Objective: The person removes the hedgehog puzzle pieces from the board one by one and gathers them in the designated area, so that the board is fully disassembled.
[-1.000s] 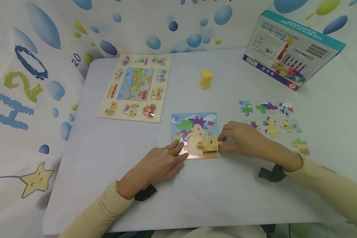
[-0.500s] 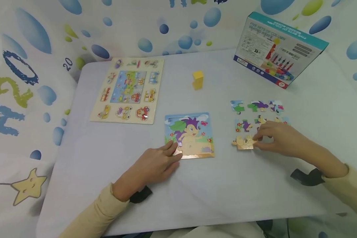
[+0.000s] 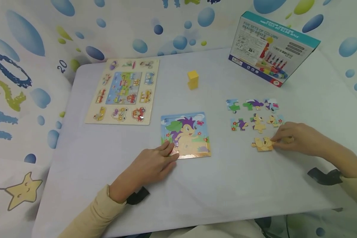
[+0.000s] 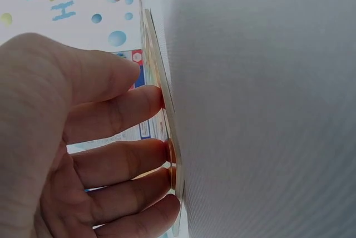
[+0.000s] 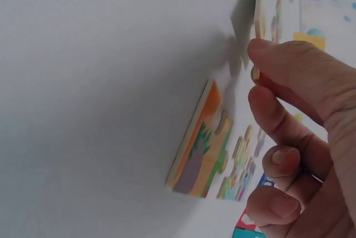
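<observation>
In the head view, my left hand [image 3: 153, 163] rests its fingertips on the lower-left corner of a hedgehog puzzle board [image 3: 193, 132]. The left wrist view shows these fingers nearly straight against the board's edge [image 4: 168, 102]. My right hand [image 3: 303, 139] pinches a tan puzzle piece [image 3: 263, 144] by its right end, between thumb and forefinger. This piece hangs above the cloth, its shadow falling beneath it in the right wrist view. A corner puzzle piece [image 5: 197, 157] with an orange edge lies on the cloth by that hand, mostly covered in the head view.
Several loose puzzle pieces [image 3: 257, 122] lie in rows right of the board. Further back stand a yellow block [image 3: 193, 80] and a carton [image 3: 273, 49]. A wooden vehicle puzzle [image 3: 123, 92] lies at the back left of the white-covered table [image 3: 214, 185].
My right hand has lifted the tan piece off the puzzle board and carried it right, to below the loose pieces. The left hand stays on the board. The head view has shifted slightly.
</observation>
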The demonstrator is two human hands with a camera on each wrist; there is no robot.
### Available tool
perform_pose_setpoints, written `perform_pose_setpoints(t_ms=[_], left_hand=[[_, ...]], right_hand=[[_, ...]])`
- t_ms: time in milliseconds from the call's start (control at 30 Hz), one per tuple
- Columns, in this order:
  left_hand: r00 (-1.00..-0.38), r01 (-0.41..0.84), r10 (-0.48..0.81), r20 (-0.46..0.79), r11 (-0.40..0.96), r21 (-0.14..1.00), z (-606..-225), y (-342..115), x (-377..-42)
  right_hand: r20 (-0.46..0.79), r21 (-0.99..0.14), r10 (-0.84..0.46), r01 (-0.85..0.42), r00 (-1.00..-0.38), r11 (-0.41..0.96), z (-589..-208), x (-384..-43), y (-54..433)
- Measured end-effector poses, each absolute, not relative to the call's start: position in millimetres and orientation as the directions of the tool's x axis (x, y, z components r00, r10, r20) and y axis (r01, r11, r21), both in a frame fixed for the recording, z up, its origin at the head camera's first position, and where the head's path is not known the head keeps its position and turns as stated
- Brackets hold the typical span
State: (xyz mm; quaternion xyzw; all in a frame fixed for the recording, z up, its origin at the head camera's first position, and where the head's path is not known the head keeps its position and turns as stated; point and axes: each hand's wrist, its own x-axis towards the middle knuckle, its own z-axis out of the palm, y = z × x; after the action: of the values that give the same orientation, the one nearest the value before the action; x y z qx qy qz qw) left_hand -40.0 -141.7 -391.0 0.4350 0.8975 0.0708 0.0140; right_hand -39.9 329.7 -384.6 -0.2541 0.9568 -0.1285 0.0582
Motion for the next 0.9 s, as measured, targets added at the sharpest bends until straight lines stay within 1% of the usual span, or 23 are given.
perform_pose_setpoints(t_ms=[400, 633, 733, 900], left_hand=[[-0.627, 0.773, 0.778, 0.033, 0.616, 0.151, -390.8, -141.4, -40.1], [-0.631, 0.770, 0.776, 0.030, 0.620, 0.151, -390.2, -141.7, -39.7], [-0.624, 0.777, 0.781, 0.041, 0.613, 0.144, -391.2, -142.6, -39.5], [-0.605, 0.792, 0.795, 0.052, 0.593, 0.143, -391.0, -142.1, -41.3]], right_hand=[[-0.039, -0.235, -0.503, -0.482, -0.863, 0.844, -386.5, -37.5, 334.0], [0.015, -0.221, -0.529, -0.519, -0.848, 0.826, -388.3, -36.7, 333.8], [0.017, -0.210, -0.539, -0.530, -0.842, 0.822, -387.9, -37.5, 332.9], [-0.012, -0.227, -0.496, -0.481, -0.868, 0.847, -379.9, -38.9, 328.3]])
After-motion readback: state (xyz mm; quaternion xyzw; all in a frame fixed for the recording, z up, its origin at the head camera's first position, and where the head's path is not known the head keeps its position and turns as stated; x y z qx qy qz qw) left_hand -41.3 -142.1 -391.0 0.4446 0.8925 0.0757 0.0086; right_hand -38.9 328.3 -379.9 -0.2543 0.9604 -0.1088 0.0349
